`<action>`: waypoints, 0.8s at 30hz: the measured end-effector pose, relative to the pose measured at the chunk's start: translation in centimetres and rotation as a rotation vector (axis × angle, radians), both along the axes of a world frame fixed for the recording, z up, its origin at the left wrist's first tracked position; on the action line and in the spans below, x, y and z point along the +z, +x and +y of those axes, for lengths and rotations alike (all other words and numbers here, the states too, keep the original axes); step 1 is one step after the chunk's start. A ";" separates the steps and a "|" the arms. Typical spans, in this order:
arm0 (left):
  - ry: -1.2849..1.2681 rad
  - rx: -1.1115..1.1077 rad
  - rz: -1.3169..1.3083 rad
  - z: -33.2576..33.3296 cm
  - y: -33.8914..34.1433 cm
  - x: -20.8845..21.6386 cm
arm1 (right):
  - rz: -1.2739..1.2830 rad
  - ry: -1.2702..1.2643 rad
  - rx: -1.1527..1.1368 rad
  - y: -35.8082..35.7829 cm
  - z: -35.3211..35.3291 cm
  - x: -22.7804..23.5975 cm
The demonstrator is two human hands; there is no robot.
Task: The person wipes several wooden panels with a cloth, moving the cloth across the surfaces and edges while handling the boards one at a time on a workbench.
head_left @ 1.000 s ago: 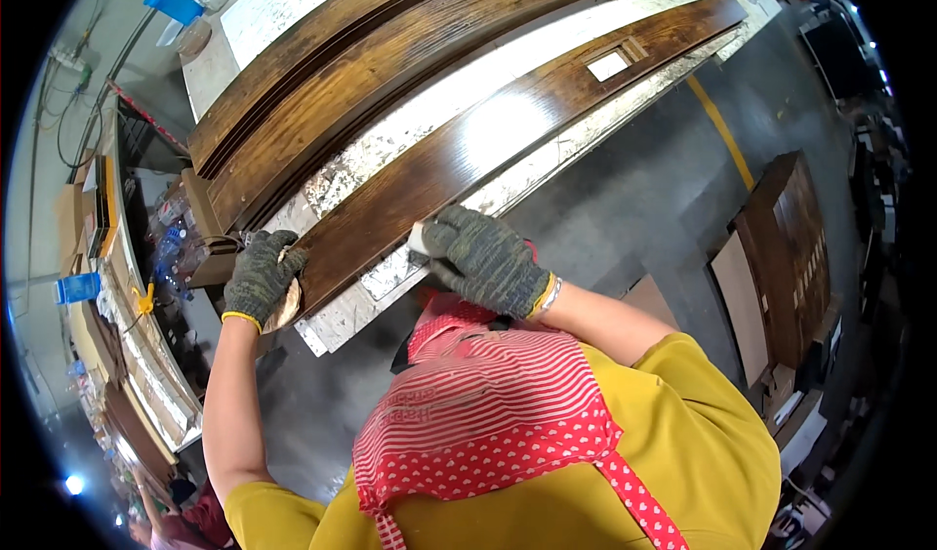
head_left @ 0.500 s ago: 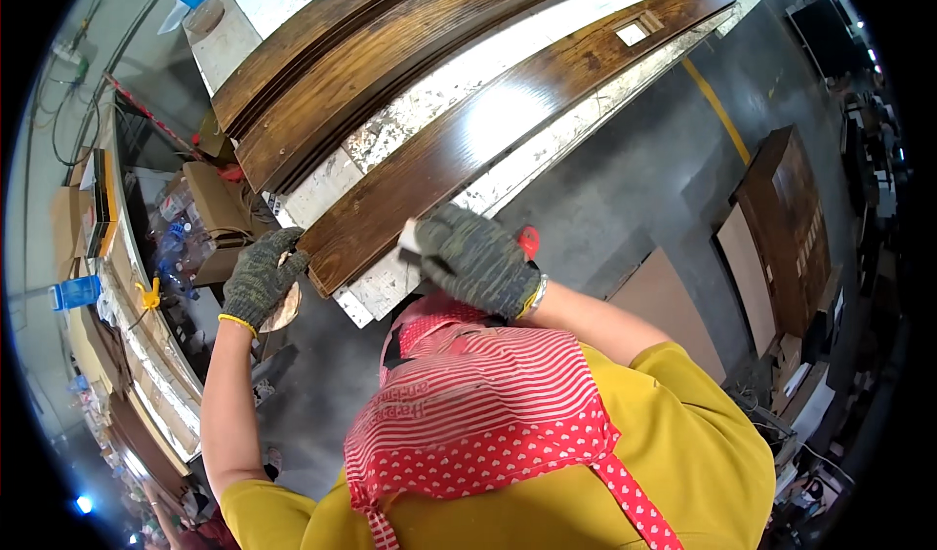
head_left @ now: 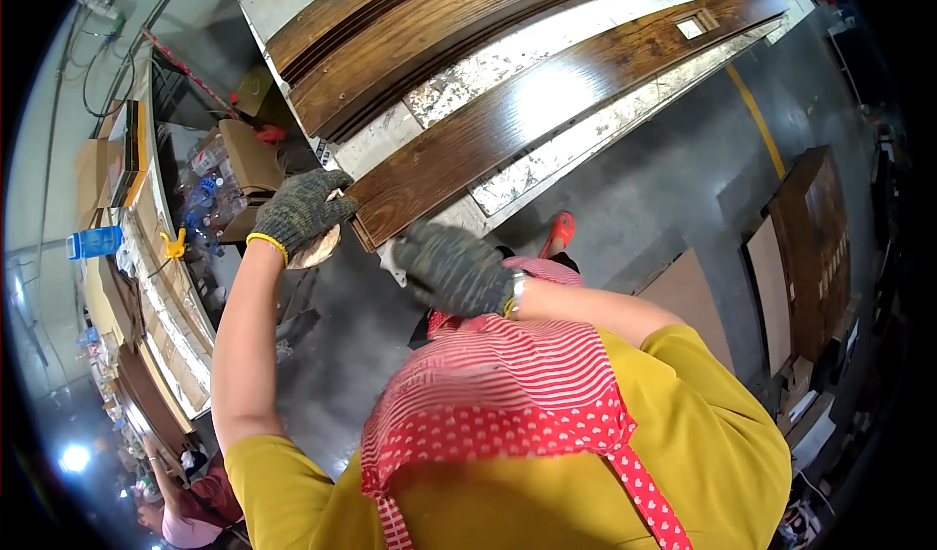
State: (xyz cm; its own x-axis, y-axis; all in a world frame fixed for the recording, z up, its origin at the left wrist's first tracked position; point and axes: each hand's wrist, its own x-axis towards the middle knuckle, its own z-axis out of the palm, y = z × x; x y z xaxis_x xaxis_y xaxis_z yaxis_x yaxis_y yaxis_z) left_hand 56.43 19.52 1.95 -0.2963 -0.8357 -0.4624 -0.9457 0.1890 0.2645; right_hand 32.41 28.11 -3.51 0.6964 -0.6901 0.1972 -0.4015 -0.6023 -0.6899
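Note:
A long, glossy dark-brown wooden board [head_left: 468, 145] lies across the white, paint-spotted bench [head_left: 532, 174], with a square hole near its far end. My left hand [head_left: 301, 206], in a dark knitted glove with a yellow cuff, is closed at the board's near left end. A pale, flat, worn piece [head_left: 318, 249] sticks out below its fingers; I cannot make out its kind. Beside the board's near end is my right hand [head_left: 454, 269], gloved alike and smeared by motion. Its fingers are curled; the small pale block seen in them earlier is now mostly hidden.
More brown boards [head_left: 400, 57] lie along the bench's far side. At left stand a cardboard box [head_left: 252, 164], plastic bottles [head_left: 203, 199] and a side table with a blue container [head_left: 95, 243] and a yellow clamp [head_left: 174, 244]. Brown panels [head_left: 815, 247] stand at right.
The view has shifted, so bench and boards appear farther right and higher. My right hand has moved off the board's near edge toward its end and lower. My left hand stays at the board's end.

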 end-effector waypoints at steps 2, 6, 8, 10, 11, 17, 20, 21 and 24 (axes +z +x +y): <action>0.001 -0.013 0.002 0.3 0.8 -0.3 | -0.048 -0.036 0.059 0.8 0.3 0.2; 0.009 0.005 -0.003 0.4 1.0 -0.6 | -0.138 -0.136 -0.246 -1.9 -1.8 1.4; -0.008 -0.005 -0.004 0.2 1.0 -0.7 | 0.042 -0.015 -0.199 -1.5 -2.4 2.4; -0.014 -0.005 -0.013 0.2 1.0 -1.0 | -0.014 -0.121 -0.002 1.3 -1.2 0.8; -0.017 0.000 -0.013 0.1 0.7 -0.7 | 0.026 -0.177 0.070 2.4 -0.4 0.9; 0.037 0.003 -0.048 0.3 1.1 -0.6 | 0.036 -0.067 0.062 0.6 -1.0 2.6; 0.061 -0.015 -0.097 -0.2 0.2 0.2 | 0.049 -0.103 -0.076 0.5 -1.8 2.3; 0.077 -0.014 -0.101 -0.4 0.1 0.1 | 0.065 -0.118 -0.038 1.2 -1.9 2.1; 0.070 -0.049 -0.101 -0.6 0.2 0.1 | 0.135 -0.115 -0.006 1.1 -1.8 2.0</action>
